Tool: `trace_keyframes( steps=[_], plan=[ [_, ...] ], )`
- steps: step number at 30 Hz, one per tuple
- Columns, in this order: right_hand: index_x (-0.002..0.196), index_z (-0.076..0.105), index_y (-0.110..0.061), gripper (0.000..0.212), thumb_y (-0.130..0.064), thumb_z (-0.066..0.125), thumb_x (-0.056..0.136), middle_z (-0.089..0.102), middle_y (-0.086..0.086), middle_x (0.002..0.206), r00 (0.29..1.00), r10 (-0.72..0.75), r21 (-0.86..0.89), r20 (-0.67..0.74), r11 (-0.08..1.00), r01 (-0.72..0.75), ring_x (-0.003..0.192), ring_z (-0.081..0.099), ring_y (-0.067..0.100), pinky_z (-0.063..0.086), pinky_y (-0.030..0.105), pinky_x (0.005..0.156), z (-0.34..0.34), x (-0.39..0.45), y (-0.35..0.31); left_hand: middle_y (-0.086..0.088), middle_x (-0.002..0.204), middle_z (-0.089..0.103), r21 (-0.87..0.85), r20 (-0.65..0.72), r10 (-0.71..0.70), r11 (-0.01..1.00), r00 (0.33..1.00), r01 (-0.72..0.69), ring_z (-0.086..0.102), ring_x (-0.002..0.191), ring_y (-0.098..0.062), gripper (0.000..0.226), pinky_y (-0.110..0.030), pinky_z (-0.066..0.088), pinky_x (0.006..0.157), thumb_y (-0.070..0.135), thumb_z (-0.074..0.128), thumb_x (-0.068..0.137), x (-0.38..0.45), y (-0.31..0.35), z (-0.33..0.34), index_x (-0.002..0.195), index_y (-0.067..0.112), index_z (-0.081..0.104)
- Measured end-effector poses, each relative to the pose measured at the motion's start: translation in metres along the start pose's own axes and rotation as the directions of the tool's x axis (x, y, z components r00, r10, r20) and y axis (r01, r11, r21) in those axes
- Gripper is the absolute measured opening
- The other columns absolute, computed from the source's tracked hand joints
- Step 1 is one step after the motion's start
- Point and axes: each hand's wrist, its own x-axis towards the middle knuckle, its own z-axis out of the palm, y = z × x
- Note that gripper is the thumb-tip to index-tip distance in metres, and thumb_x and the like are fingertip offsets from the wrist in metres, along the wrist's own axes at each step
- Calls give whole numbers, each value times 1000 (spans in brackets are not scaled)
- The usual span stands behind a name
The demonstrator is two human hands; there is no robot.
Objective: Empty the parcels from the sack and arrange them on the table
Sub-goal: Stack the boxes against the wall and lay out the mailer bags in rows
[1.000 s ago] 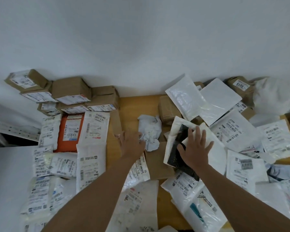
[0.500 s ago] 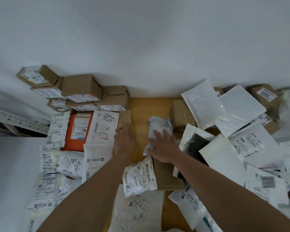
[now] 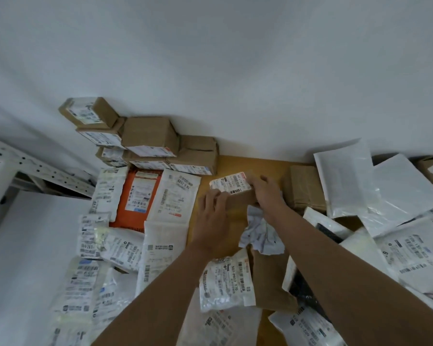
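Observation:
A small brown cardboard parcel [image 3: 238, 198] with a white label lies on the wooden table [image 3: 265, 166], near its back middle. My left hand [image 3: 214, 216] grips its near left edge. My right hand [image 3: 266, 193] grips its right side, fingers curled over the top. Just below my right wrist lies a crumpled white bag parcel [image 3: 260, 233]. Flat white mailers lie in rows at the left around an orange mailer [image 3: 138, 198]. The sack is not in view.
Brown boxes [image 3: 150, 136] are stacked against the wall at the back left. A brown box [image 3: 304, 188] and a loose heap of white mailers [image 3: 385, 196] fill the right side. A labelled white bag [image 3: 225, 280] lies between my forearms. A white shelf frame [image 3: 35, 168] stands left.
My right hand left the black-and-white mailer and swung left across the crumpled bag. Both hands moved toward the wall and took hold of the small brown parcel. The view shifted left.

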Motion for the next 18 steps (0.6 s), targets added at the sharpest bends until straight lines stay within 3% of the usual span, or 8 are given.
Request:
trace_keyframes(
  steps=[3,7,10,12,15,18],
  plan=[
    [141,42,-15,57,-23,67,91,71,10,112,997,-23,173,72,985,11,97,70,21,56,38,87,0,8,1,-8,134,31,-94,-33,-171,981,985,167,36,125,-32,52,-44,58,75,-5,59,80,11,-6,-6,118,26,42],
    [132,50,-9,40,-18,62,95,74,9,108,983,-93,314,159,949,40,103,69,24,55,38,87,8,8,-9,-3,139,32,-340,-5,-392,866,920,367,47,122,-21,51,-23,50,79,1,56,88,30,-9,-13,131,27,43],
    [133,49,-9,40,-19,60,96,72,9,111,979,-102,281,177,958,49,103,69,22,55,33,80,25,11,-20,-2,136,39,-413,23,-507,780,861,470,50,117,-15,51,-6,39,73,6,56,91,47,-14,-21,137,24,45],
    [135,49,-9,41,-19,60,97,73,9,110,979,-104,248,177,967,58,102,69,20,57,33,83,37,15,-31,-2,136,42,-445,28,-542,746,840,496,48,120,-14,52,-10,42,80,8,55,93,57,-18,-29,141,21,42],
    [136,50,-6,43,-22,60,97,72,6,108,986,-86,163,143,985,62,94,69,15,57,28,79,55,19,-47,-2,140,46,-496,61,-606,671,793,551,42,129,-17,54,-34,40,103,15,56,94,75,-26,-40,145,18,38],
    [120,59,-11,28,-27,58,98,70,-2,102,986,-155,40,60,987,153,86,65,5,50,16,69,65,16,-55,-1,141,48,-529,46,-631,642,774,555,43,131,-19,54,-37,38,108,13,55,94,83,-32,-45,145,19,39]
  ],
)
